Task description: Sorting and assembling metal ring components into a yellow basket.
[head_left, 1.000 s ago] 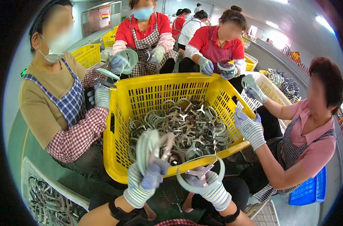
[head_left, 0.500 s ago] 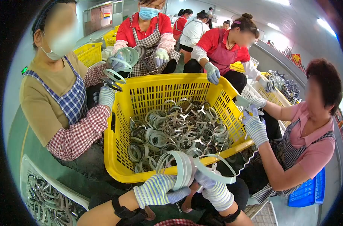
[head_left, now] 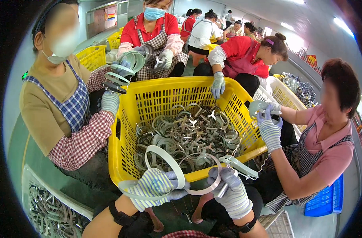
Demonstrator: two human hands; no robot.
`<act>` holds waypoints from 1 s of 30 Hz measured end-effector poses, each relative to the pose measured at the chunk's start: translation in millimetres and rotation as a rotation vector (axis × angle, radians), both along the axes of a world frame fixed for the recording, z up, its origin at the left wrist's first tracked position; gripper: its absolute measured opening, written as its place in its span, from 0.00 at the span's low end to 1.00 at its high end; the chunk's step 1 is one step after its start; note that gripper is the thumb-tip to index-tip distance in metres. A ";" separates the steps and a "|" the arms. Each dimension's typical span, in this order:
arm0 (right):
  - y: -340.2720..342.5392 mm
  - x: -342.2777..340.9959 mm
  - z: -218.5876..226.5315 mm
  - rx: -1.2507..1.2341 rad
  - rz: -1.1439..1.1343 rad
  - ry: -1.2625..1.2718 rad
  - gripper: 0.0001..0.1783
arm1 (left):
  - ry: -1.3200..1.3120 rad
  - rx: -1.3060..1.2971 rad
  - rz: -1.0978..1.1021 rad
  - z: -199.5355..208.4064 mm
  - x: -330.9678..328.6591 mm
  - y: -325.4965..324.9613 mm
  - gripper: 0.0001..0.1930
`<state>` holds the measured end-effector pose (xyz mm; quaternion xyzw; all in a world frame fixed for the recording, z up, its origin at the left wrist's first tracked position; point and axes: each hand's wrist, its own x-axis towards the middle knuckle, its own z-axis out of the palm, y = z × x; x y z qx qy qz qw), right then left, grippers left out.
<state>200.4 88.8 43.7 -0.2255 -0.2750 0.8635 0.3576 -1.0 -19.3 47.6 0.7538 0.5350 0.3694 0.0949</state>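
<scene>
My left hand (head_left: 156, 189), in a striped knit glove, is closed on pale grey-green ring bands (head_left: 165, 155). One ring stands up above the fingers and another loops around the back of the hand. My right hand (head_left: 233, 195), gloved alike, closes around a metal piece with a short silvery rod (head_left: 223, 190). From that hand a pale flat band (head_left: 241, 166) sticks out to the right. A thin pinkish ring (head_left: 212, 188) spans the gap between both hands. Beyond them, a yellow basket (head_left: 177, 84) holds a heap of similar rings and three-armed metal pieces (head_left: 193, 123).
Co-workers sit around the basket: a person in tan (head_left: 55, 115) at left, two in red behind it, and one in pink (head_left: 328, 158) at right. A white crate of metal rings (head_left: 50, 210) stands lower left. A blue crate (head_left: 324, 198) lies at lower right.
My hands have moved slightly apart, and the rings bunched between them are now spread out. The red-shirted co-worker at right has lowered a hand inside the basket's rim.
</scene>
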 end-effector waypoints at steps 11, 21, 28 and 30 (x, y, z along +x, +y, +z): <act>-4.5 10.4 -9.9 0.661 0.185 -0.375 0.17 | -1.182 -0.325 0.313 23.9 -19.9 -8.0 0.17; 12.6 6.4 4.3 1.554 0.080 -0.817 0.14 | -1.023 -0.401 0.351 36.4 -19.9 -12.3 0.14; 16.2 13.0 5.6 1.615 0.145 -0.898 0.14 | -0.896 -0.489 0.389 39.1 -16.8 -11.6 0.14; 15.2 14.8 3.8 1.570 0.096 -0.915 0.14 | -0.605 -0.225 0.254 32.3 -15.3 -11.7 0.13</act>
